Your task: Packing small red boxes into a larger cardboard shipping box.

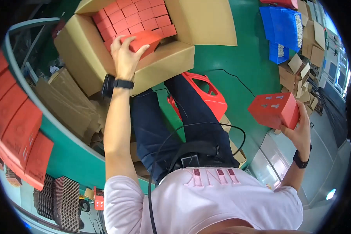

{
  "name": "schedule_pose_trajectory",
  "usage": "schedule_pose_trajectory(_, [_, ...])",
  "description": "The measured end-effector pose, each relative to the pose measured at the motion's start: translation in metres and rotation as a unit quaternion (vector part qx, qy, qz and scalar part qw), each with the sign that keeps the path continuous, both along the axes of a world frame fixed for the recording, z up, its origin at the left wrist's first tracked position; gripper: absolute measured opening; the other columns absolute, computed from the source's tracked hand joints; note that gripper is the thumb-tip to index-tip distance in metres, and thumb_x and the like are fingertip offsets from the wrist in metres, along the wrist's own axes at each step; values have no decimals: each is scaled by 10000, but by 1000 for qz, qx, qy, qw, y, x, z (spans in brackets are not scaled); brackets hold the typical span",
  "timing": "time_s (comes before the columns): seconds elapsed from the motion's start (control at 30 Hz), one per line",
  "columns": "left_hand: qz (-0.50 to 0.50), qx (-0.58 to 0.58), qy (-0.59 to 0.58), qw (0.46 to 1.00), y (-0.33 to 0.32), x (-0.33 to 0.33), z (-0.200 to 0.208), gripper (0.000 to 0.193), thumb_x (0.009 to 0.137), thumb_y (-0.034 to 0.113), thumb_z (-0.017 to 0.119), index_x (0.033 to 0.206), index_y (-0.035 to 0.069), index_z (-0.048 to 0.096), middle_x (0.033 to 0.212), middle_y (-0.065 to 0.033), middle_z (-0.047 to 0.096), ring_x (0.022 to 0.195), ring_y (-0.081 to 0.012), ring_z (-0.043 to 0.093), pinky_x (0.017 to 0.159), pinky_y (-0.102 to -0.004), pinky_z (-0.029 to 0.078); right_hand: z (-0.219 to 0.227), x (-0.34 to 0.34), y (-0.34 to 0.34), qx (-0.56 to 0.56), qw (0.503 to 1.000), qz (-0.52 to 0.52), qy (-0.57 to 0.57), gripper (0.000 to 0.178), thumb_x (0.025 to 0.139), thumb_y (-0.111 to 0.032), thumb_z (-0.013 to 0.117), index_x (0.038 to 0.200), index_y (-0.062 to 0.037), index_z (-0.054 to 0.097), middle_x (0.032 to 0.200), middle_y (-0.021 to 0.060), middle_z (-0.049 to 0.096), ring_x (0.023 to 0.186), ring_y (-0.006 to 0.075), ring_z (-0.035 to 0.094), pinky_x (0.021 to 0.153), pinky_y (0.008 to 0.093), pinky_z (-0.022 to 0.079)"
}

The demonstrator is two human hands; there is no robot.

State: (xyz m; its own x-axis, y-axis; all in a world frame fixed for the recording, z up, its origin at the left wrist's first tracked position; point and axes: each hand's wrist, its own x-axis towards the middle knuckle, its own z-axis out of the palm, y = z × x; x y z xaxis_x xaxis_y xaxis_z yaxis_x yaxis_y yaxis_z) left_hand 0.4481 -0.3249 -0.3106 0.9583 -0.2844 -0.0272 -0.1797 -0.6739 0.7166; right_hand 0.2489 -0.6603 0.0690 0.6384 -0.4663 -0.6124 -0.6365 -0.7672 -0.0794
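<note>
My left hand (pixel 125 54) grips a red box (pixel 146 39) from above, fingers over its edge, at the near side of a large open cardboard carton (pixel 167 64). Rows of red boxes (pixel 134 15) fill the carton behind it. Out to the right, my right hand (pixel 298 132) holds another red box (pixel 275 109) by its right side, away from the carton. Small grey marks show on that box's upper face. The underside of the left box is partly hidden in the carton.
Stacked red boxes (pixel 15 121) stand on the green-topped table (pixel 72 150) at left. A red plastic stool (pixel 218 101) is beside my legs. Blue bins (pixel 279 25) and open cardboard boxes (pixel 294 74) line the far right. A black cable (pixel 154 175) loops before my body.
</note>
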Motion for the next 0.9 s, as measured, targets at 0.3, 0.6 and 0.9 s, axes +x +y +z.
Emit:
schedule_pose_trajectory(0.3, [-179,91,96,975,-90,9,-139,470,672,317,836,1045,61,707,1197,-167,567,1136,-361,518,974,-444,443,-205,98,-9,131,964,176,-152,819,567,-43,787,1317,-31,457,1215,190,524,1146,368,516,962,410,446])
schedule_pose_trajectory(0.6, [-174,205,-44,962,-35,27,-132,378,703,202,784,1054,104,685,1269,-134,523,1176,-344,460,995,-468,378,-383,160,42,168,941,211,-205,777,624,-11,748,1331,-66,431,1214,191,469,1151,399,484,957,433,464])
schedule_pose_trajectory(0.9, [-115,105,-44,987,-5,45,-138,595,628,407,855,1145,164,688,1340,-142,485,1302,-372,365,1101,-514,300,-491,166,84,237,923,299,-46,815,637,29,750,1366,-51,395,1313,174,407,1241,369,445,1010,407,452])
